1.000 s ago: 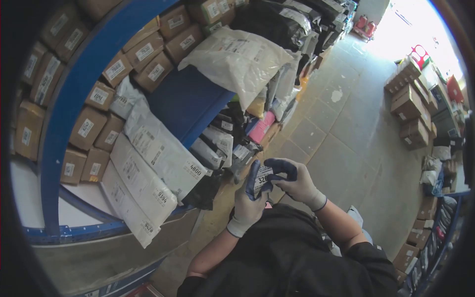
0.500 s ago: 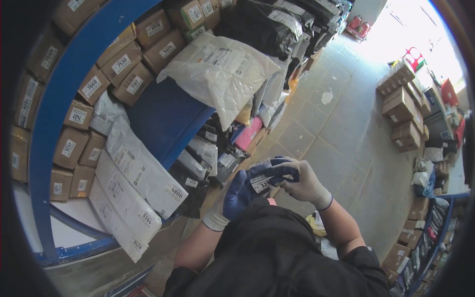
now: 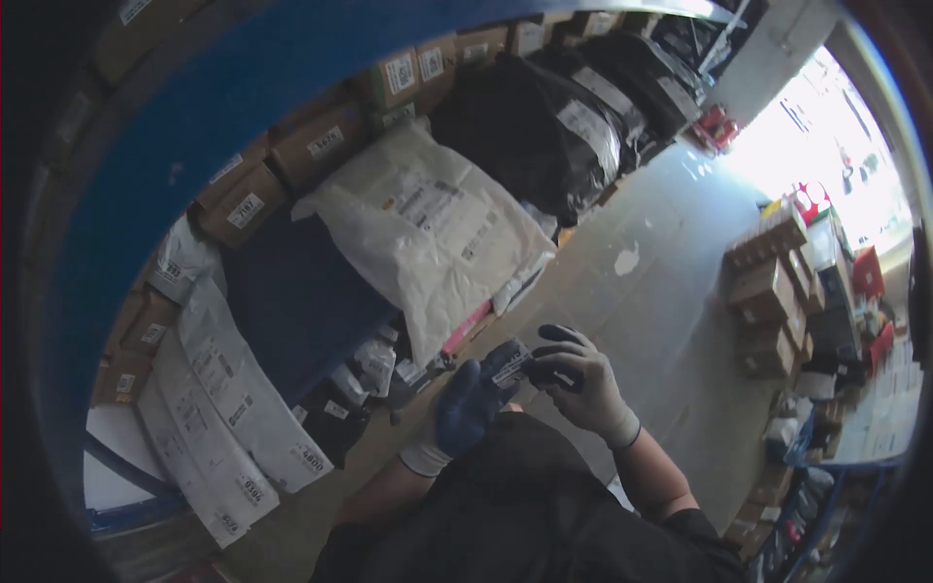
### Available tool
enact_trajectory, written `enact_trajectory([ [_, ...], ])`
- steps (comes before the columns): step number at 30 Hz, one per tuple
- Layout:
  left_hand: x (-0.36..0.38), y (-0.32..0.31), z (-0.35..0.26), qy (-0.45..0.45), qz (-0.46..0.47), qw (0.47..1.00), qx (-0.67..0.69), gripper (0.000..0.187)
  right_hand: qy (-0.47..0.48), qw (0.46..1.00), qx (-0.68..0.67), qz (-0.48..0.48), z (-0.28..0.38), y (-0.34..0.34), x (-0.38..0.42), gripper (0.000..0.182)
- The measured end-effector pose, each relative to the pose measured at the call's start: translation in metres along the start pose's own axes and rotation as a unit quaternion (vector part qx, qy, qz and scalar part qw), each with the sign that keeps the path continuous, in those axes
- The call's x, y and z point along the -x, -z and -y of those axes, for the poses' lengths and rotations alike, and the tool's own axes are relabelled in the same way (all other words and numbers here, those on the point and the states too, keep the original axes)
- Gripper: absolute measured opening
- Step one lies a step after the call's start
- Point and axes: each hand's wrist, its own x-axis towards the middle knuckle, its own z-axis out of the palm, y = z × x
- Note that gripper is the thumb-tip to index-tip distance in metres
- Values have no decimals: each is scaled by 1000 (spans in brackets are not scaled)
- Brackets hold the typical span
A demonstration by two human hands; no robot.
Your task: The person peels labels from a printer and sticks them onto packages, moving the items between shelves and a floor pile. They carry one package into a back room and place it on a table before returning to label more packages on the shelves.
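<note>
My left hand (image 3: 465, 406), in a white glove with a dark blue coated palm, is closed around a small object that its fingers mostly hide. A white printed label (image 3: 510, 369) shows at those fingertips; its print is blurred. From the other side, my right hand (image 3: 586, 384), gloved the same way, pinches at the label's right edge while its upper finger stays raised. Both hands are in front of my dark-clothed torso. Beyond them, a big white plastic mailer (image 3: 437, 228) lies over a dark blue surface (image 3: 296, 291) on the shelf.
Long white parcels (image 3: 233, 374) stick out from the shelf at left. Brown boxes (image 3: 243, 206) and black bagged parcels (image 3: 539, 126) line it, under a blue rack beam (image 3: 146, 165). Stacked cartons (image 3: 768, 291) stand across the tiled floor (image 3: 641, 311), near a bright opening.
My view has turned and moved closer to the shelf. My right hand's upper finger has lifted away from the label, and the label has tilted. The left hand still holds the small object.
</note>
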Motion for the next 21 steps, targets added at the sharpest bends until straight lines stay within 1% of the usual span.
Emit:
enact_trajectory([
  [1, -11, 29, -1, 13, 28, 987, 159, 55, 5, 1000, 7, 5, -2, 6, -6, 9],
  [2, -25, 57, -5, 22, 62, 948, 311, 53, 16, 1000, 12, 14, -5, 12, -19, 6],
  [3, -31, 68, -3, 26, 82, 919, 384, 52, 24, 999, 14, 20, -4, 18, -26, 5],
  [4, -36, 58, -4, -47, 6, 989, 143, 56, 33, 999, -20, 16, 0, 27, -40, 5],
  [5, -40, 49, -4, -118, -79, 984, -106, 60, 41, 998, -55, 12, 3, 35, -54, 5],
  [6, -43, 45, -3, -157, -124, 953, -227, 62, 48, 996, -75, 14, 5, 41, -69, 6],
  [7, -46, 45, -3, -210, -164, 880, -393, 60, 44, 993, -110, -4, 5, 45, -90, 10],
  [8, -49, 44, -2, -252, -202, 775, -543, 58, 37, 988, -146, -22, 6, 49, -109, 14],
  [9, -53, 37, -1, -273, -223, 709, -611, 58, 38, 985, -166, -27, 8, 51, -131, 17],
  [10, -58, 23, 0, -284, -262, 779, -493, 56, 20, 984, -176, -15, 11, 51, -157, 20],
  [11, -63, 9, 2, -291, -294, 834, -365, 53, 3, 983, -186, -3, 14, 51, -182, 24],
  [12, -70, -2, 1, -298, -307, 854, -297, 52, -2, 981, -192, 8, 18, 47, -209, 27],
  [14, -82, -18, -3, -253, -348, 896, -111, 66, -48, 970, -233, 45, 29, 30, -260, 23],
  [15, -88, -4, -1, -248, -355, 899, -61, 71, -55, 966, -246, 61, 18, 14, -287, 22],
  [16, -94, 33, 7, -281, -324, 886, -179, 66, 131, 990, 54, 22, -9, -10, -316, 12],
  [17, -101, 69, 16, -307, -291, 857, -293, 67, 304, 889, 342, -27, -35, -34, -343, 11],
  [18, -106, 77, 21, -325, -277, 835, -346, 69, 385, 795, 467, -53, -46, -51, -359, 15],
  [19, -110, 58, 21, -365, -303, 842, -255, 60, 346, 930, 115, 49, -44, -58, -364, 12],
  [20, -113, 37, 19, -404, -323, 840, -162, 51, 253, 922, -250, 152, -40, -65, -369, 19],
  [21, -114, 27, 19, -428, -333, 833, -112, 47, 190, 862, -423, 205, -50, -79, -381, 23],
])
